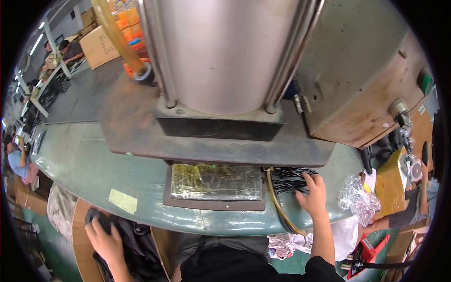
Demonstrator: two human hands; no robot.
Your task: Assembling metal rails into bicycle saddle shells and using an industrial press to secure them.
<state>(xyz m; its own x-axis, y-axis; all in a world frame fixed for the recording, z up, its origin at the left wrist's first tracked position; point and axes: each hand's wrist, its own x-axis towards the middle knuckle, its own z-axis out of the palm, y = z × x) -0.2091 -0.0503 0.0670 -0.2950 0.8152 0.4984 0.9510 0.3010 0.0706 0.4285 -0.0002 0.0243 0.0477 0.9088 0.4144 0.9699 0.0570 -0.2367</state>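
Right hand (312,191) on black cables (290,179); left hand (105,238) seemingly grips dark item (99,219).

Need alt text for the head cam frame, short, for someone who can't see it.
Seen from above, a person at a green workbench under a large metal press: the right hand rests on a bundle of black cables, and the left hand reaches into a cardboard box of black parts below the bench edge. A foil-covered plate lies under the press.

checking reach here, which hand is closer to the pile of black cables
Right. The right hand lies on the black cables, beside the press plate. The left hand is far off at the lower left, on a black item in a cardboard box.
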